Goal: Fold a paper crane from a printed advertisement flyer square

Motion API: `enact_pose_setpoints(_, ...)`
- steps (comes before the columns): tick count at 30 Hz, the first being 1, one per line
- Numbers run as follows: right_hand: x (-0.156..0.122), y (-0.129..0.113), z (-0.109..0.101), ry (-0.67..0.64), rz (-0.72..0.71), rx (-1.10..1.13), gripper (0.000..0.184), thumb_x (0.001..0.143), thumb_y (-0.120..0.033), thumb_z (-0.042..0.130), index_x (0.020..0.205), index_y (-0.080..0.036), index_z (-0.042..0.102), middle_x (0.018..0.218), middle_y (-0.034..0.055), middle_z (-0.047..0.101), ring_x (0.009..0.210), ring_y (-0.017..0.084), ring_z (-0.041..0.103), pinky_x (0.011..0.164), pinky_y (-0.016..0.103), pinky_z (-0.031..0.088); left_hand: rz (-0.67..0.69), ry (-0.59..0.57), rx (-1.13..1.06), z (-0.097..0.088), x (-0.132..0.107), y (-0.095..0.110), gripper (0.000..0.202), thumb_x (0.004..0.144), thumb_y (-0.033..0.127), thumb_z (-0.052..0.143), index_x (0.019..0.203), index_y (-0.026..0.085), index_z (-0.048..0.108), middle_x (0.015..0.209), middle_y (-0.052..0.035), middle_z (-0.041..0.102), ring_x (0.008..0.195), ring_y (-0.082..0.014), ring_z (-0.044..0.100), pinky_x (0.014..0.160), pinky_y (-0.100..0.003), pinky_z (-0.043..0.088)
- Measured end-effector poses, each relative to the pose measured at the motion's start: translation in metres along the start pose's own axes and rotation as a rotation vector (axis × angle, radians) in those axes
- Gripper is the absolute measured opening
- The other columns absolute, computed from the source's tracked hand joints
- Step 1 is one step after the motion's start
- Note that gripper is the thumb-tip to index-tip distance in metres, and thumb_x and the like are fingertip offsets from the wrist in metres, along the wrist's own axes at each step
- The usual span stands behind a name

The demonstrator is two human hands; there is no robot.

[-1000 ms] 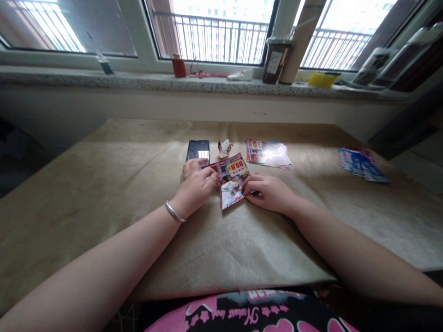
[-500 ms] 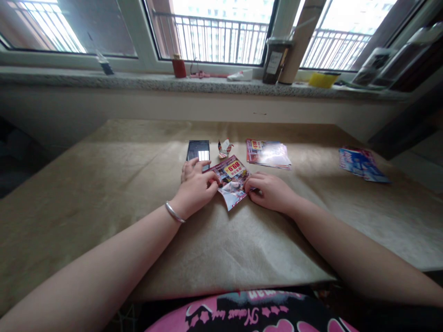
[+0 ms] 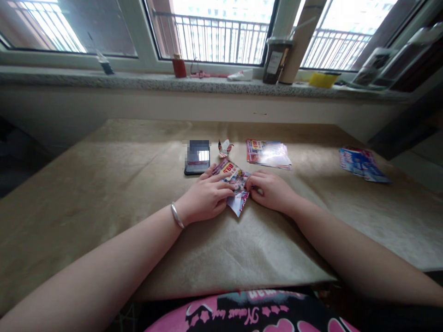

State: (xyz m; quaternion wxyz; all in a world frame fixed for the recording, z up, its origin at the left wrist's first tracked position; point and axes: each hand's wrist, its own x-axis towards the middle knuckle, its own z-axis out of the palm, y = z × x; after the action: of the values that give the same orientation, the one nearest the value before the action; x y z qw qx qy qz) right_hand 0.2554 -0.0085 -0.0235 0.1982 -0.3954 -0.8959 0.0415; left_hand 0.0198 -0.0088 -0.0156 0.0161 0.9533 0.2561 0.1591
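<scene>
A colourful printed flyer sheet (image 3: 238, 184), partly folded, lies on the tan table cover (image 3: 104, 184) between my hands. My left hand (image 3: 207, 196), a silver bangle on its wrist, lies over the sheet's left part with fingers pressed on the paper. My right hand (image 3: 272, 190) pinches the sheet's right edge with curled fingers. Just behind the sheet sit a small folded paper figure (image 3: 224, 147) and a dark phone (image 3: 197, 157).
A stack of flyers (image 3: 267, 153) lies behind my right hand. More blue flyers (image 3: 362, 164) lie at the far right. The stone windowsill (image 3: 138, 82) holds a red cup (image 3: 179, 67), a dark jar (image 3: 274, 60) and a yellow box (image 3: 322, 79).
My left hand slid right, off the phone's edge and onto the sheet. The sheet has been folded narrower and now shows less of its printed face.
</scene>
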Motion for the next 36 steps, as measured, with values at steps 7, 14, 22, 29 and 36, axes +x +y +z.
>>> enact_pose_setpoints(7,0.0004,-0.0011,0.0001,0.002,-0.064,0.026,0.015,0.074,-0.01,0.053,0.082,-0.02,0.061,0.087,0.0046,0.066,0.09,0.02,0.057,0.083,0.033,0.046,0.101,-0.038,-0.063,0.0045,-0.0003,-0.0028,0.034,0.082,0.018,0.048,0.114,0.024,0.06,0.122,-0.0032,0.059,0.116,-0.0212,0.051,0.11,-0.046,0.027)
enact_pose_setpoints(14,0.0007,-0.0002,0.0027,0.053,-0.076,0.033,0.013,0.08,-0.014,0.053,0.085,-0.021,0.063,0.089,0.005,0.067,0.092,0.02,0.057,0.085,0.035,0.047,0.138,-0.031,-0.14,0.0043,0.0016,-0.0018,0.037,0.081,0.013,0.048,0.116,0.02,0.058,0.122,-0.0059,0.06,0.116,-0.0213,0.05,0.101,-0.04,0.041)
enact_pose_setpoints(22,0.0027,-0.0012,0.0068,0.122,-0.097,0.083,0.014,0.086,-0.017,0.05,0.083,-0.021,0.063,0.094,0.0059,0.066,0.095,0.019,0.057,0.088,0.035,0.046,0.115,-0.053,-0.155,0.0035,0.0022,-0.0001,0.039,0.078,0.01,0.049,0.116,0.019,0.056,0.121,-0.0057,0.06,0.119,-0.0211,0.048,0.103,-0.038,0.041)
enact_pose_setpoints(29,0.0018,0.0,0.0066,0.114,-0.023,0.137,0.011,0.081,-0.016,0.054,0.084,-0.021,0.064,0.09,0.0054,0.066,0.092,0.019,0.057,0.084,0.035,0.047,0.102,-0.075,-0.142,0.003,0.002,0.0007,0.037,0.08,0.012,0.049,0.116,0.017,0.057,0.121,-0.0054,0.06,0.117,-0.0213,0.048,0.102,-0.037,0.041)
enact_pose_setpoints(36,0.0016,0.0013,0.0066,0.076,-0.003,0.11,0.012,0.079,-0.014,0.055,0.083,-0.021,0.064,0.09,0.005,0.065,0.093,0.019,0.057,0.084,0.034,0.047,0.121,-0.07,-0.134,0.0066,0.0008,-0.0011,0.038,0.082,0.013,0.048,0.119,0.02,0.055,0.122,-0.0034,0.06,0.118,-0.0226,0.046,0.102,-0.039,0.04)
